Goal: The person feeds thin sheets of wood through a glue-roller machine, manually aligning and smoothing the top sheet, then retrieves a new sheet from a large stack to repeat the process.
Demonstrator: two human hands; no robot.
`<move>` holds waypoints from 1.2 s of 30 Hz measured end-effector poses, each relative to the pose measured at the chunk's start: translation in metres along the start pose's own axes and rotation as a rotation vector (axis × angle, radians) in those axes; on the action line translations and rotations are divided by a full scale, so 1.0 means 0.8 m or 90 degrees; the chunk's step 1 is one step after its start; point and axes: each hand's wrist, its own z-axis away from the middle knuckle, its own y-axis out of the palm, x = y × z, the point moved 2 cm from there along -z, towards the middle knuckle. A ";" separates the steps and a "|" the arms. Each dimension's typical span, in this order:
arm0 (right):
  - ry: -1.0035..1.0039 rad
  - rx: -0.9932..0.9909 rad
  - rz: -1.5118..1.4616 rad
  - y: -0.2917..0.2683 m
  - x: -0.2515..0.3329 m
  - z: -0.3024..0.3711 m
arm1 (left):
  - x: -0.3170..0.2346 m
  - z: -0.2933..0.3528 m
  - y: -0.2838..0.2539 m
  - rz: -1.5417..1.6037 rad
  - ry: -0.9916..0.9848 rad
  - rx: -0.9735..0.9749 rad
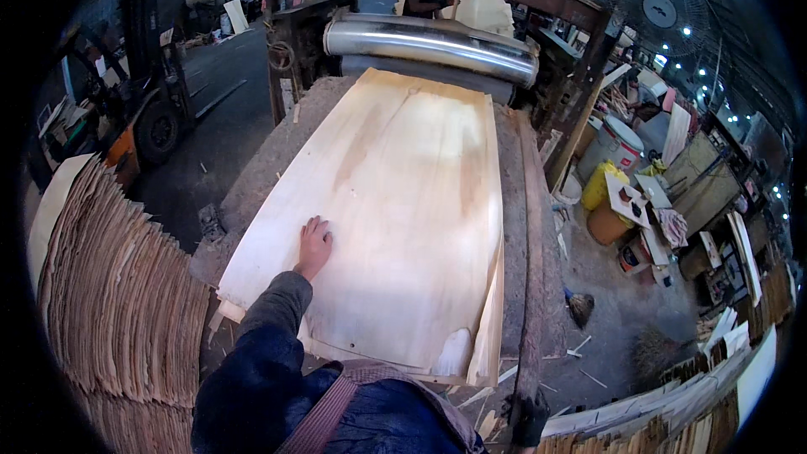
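A wide, pale wood veneer sheet (pixel 403 193) lies on the machine bed, its far edge close below a shiny metal roller (pixel 429 42). My left hand (pixel 315 245) is laid palm down on the left part of the sheet, fingers stretched forward and holding nothing. More veneer edges show under the sheet at its near end and right side. At the lower edge, my right hand (pixel 530 420), in a dark glove, is beside the near end of a long wooden rail (pixel 531 286). Its fingers are too dark to make out.
A tall veneer stack (pixel 118 286) stands at my left, more sheets (pixel 672 408) at the lower right. Beyond the roller is a person (pixel 420 0). A forklift (pixel 151 118) is at the far left; a drum (pixel 618 145), a yellow bag (pixel 598 187) and a broom (pixel 580 307) are on the right.
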 end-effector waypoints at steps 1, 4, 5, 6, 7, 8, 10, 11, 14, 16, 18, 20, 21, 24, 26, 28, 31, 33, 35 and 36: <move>-0.003 0.001 -0.001 0.006 -0.003 -0.008 | 0.006 0.004 -0.002 0.015 0.012 0.013; -0.014 0.005 -0.003 0.018 -0.013 -0.034 | 0.030 0.019 -0.026 0.075 0.023 0.075; -0.016 0.002 -0.005 0.021 -0.018 -0.040 | 0.036 0.024 -0.037 0.100 0.023 0.100; -0.022 -0.004 -0.007 0.021 -0.020 -0.048 | 0.041 0.030 -0.049 0.048 -0.029 0.113; -0.021 -0.006 -0.011 0.020 -0.026 -0.054 | 0.048 0.036 -0.069 -0.010 -0.081 0.129; -0.020 -0.012 -0.012 0.023 -0.033 -0.058 | 0.057 0.042 -0.089 -0.071 -0.133 0.146; -0.023 -0.027 -0.003 0.025 -0.042 -0.068 | 0.073 0.052 -0.130 -0.172 -0.234 0.152; -0.026 -0.043 0.006 0.025 -0.045 -0.072 | 0.085 0.060 -0.145 -0.220 -0.285 0.157; -0.060 -0.123 0.195 0.017 -0.052 -0.088 | 0.154 0.088 -0.165 -0.217 -0.281 0.167; -0.094 -0.168 0.705 -0.011 -0.060 -0.084 | 0.173 0.089 -0.167 -0.207 -0.288 0.151; -0.076 -0.208 0.939 -0.036 -0.065 -0.067 | 0.160 0.074 -0.180 -0.160 -0.354 0.192; -0.084 -0.324 0.665 -0.002 -0.018 -0.013 | 0.185 0.071 -0.191 -0.041 -0.340 0.202; -0.157 -0.402 0.338 0.034 0.028 0.038 | 0.199 0.074 -0.196 0.022 -0.337 0.224; -0.303 -0.264 0.057 0.123 0.083 0.140 | 0.212 0.064 -0.198 0.136 -0.225 0.238; -0.346 -0.041 0.036 0.166 0.087 0.168 | 0.211 0.055 -0.201 0.265 -0.186 0.232; -0.379 0.196 0.013 0.211 0.081 0.191 | 0.215 0.049 -0.211 0.470 -0.210 0.231; -0.104 0.511 -0.265 0.316 0.040 0.256 | 0.168 0.033 -0.258 0.628 -0.291 0.274; 0.062 0.572 -0.227 0.376 0.028 0.294 | 0.143 0.025 -0.282 0.693 -0.299 0.287; -0.075 0.610 0.035 0.416 0.064 0.333 | 0.138 0.016 -0.305 0.736 -0.295 0.292; -0.128 0.613 0.096 0.421 0.055 0.333 | 0.139 0.011 -0.311 0.752 -0.286 0.297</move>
